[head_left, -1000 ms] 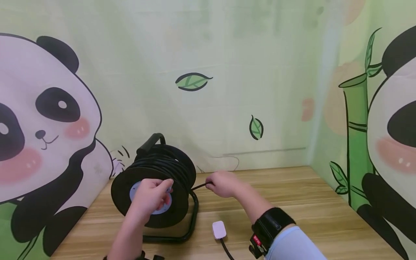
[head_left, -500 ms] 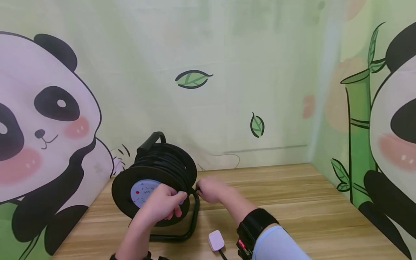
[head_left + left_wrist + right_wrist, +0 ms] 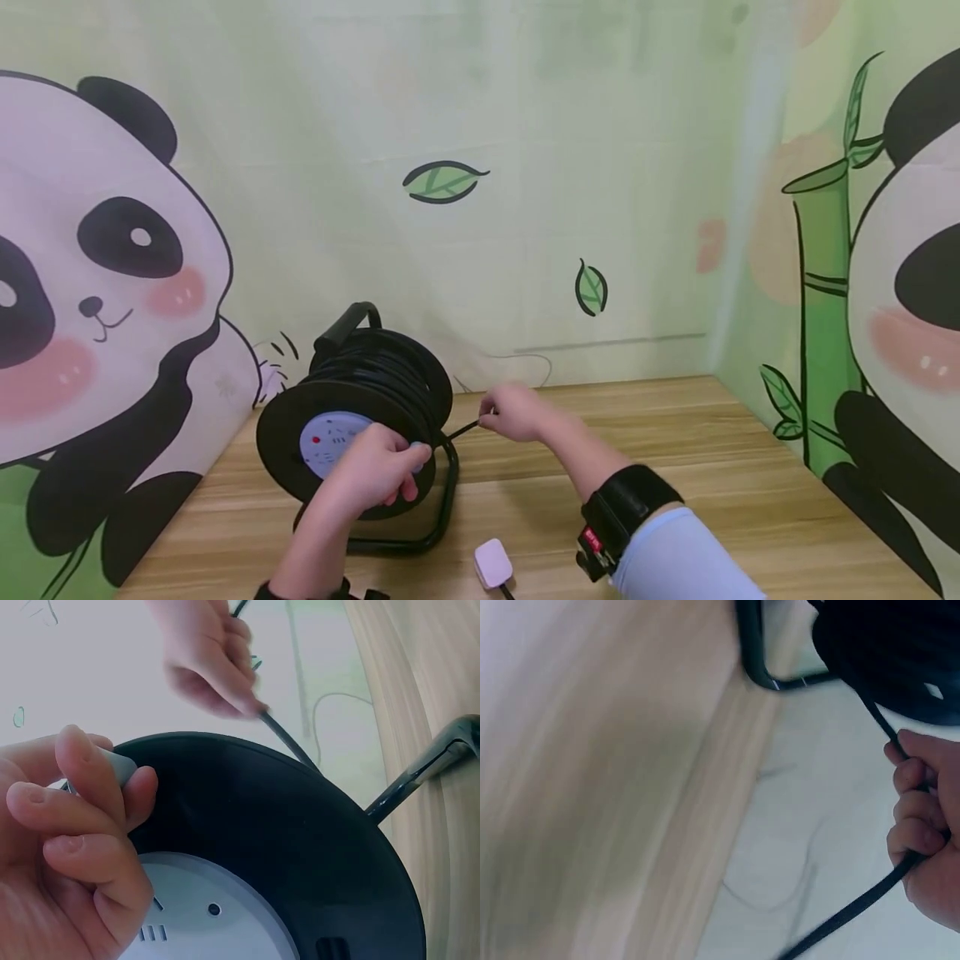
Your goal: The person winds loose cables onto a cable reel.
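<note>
A black cable reel (image 3: 281, 467) stands on the wooden table, cable wound round its drum and a pale blue socket plate (image 3: 318, 446) at its centre. My left hand (image 3: 378, 471) is in front of the reel's near disc. Its fingers pinch a small grey-blue knob (image 3: 121, 766) near the disc's edge. To the right of the reel, my right hand (image 3: 513, 412) grips the black cable (image 3: 862, 904), which runs taut from the drum into its curled fingers and hangs on below them. A white plug-like block (image 3: 492, 564) on a dark cord lies nearer the table's front.
The reel's tubular metal stand (image 3: 450, 492) rests on the table (image 3: 637, 442), and a carry handle (image 3: 345, 329) rises at its top. Behind it hangs a backdrop (image 3: 487, 275) printed with pandas and leaves.
My left hand has gone rightward round the disc with the knob, then stayed. My right hand came in to the reel and drew back out along the cable. The white block slid nearer me.
</note>
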`<move>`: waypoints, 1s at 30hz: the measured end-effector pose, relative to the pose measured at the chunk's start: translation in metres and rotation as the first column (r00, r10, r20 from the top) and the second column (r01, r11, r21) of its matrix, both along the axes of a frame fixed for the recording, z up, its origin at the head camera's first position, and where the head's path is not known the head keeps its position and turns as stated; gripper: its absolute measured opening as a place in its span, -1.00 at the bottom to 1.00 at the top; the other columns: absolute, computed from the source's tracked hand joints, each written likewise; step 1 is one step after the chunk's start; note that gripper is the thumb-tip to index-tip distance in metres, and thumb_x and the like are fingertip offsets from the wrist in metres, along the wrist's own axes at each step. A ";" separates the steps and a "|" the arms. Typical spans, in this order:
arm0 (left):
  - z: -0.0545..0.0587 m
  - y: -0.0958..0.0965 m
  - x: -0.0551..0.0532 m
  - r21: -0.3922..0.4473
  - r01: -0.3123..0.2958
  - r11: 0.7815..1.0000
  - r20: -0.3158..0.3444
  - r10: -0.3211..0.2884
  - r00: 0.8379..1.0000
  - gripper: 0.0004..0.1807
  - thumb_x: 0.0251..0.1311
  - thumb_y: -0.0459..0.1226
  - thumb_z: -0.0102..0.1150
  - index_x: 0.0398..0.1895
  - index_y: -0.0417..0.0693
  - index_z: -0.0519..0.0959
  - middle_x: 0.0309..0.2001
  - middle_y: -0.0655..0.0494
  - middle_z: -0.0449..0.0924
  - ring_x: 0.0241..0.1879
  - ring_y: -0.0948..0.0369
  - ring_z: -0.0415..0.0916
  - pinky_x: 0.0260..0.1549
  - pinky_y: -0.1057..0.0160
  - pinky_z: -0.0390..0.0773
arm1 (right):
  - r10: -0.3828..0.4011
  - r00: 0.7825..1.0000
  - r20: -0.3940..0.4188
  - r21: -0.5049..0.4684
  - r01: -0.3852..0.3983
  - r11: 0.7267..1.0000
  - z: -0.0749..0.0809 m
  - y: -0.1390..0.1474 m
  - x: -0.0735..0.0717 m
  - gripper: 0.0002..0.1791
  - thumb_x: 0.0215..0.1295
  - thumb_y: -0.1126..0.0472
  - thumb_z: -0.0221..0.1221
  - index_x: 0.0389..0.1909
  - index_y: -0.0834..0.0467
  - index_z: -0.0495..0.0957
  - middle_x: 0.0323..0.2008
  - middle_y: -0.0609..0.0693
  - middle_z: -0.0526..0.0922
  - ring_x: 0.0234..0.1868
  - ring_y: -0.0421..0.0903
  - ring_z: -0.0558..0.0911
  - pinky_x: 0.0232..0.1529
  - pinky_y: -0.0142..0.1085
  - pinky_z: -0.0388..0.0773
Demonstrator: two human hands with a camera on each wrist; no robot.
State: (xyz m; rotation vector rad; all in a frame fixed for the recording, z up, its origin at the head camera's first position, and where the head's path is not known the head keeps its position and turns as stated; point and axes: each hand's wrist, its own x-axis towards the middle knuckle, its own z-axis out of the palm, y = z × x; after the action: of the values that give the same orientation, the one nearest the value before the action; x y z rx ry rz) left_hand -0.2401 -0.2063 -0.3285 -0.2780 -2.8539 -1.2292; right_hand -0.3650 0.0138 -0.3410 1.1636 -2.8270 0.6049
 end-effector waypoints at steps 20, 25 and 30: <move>0.000 0.000 0.000 0.000 0.016 1.000 0.007 -0.016 1.000 -0.50 0.25 -0.08 0.10 -0.82 -0.11 0.51 -0.78 0.10 0.52 -0.86 0.25 0.28 -0.77 0.32 0.22 | -0.152 0.984 -0.092 -0.129 0.140 0.982 0.032 0.121 -0.014 -0.83 0.30 0.06 0.22 -0.44 0.03 0.61 -0.53 -0.15 0.57 -0.49 -0.18 0.46 -0.38 -0.18 0.44; -0.002 0.000 0.000 -0.001 0.009 1.000 0.028 -0.009 1.000 -0.54 0.23 -0.11 0.10 -0.81 -0.12 0.49 -0.78 0.12 0.52 -0.85 0.26 0.27 -0.79 0.33 0.19 | -0.262 0.962 -0.075 -0.212 0.241 0.947 0.039 0.163 -0.016 -0.81 0.32 0.05 0.20 -0.41 0.06 0.60 -0.52 -0.04 0.53 -0.51 -0.11 0.40 -0.45 -0.20 0.38; -0.002 0.000 0.001 0.003 0.009 1.000 0.025 -0.009 1.000 -0.54 0.21 -0.12 0.11 -0.83 -0.10 0.48 -0.78 0.12 0.53 -0.87 0.27 0.25 -0.82 0.33 0.18 | -0.411 0.905 -0.113 -0.246 0.376 0.894 0.043 0.204 -0.012 -0.69 0.28 -0.09 0.21 -0.33 0.10 0.63 -0.42 0.02 0.61 -0.45 -0.06 0.46 -0.42 -0.16 0.41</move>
State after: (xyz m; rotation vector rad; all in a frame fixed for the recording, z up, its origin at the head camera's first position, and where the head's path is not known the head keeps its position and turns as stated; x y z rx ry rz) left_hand -0.2395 -0.2058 -0.3307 -0.2780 -2.8751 -1.2472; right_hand -0.3771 0.2182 -0.2982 0.5477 -2.6567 0.7258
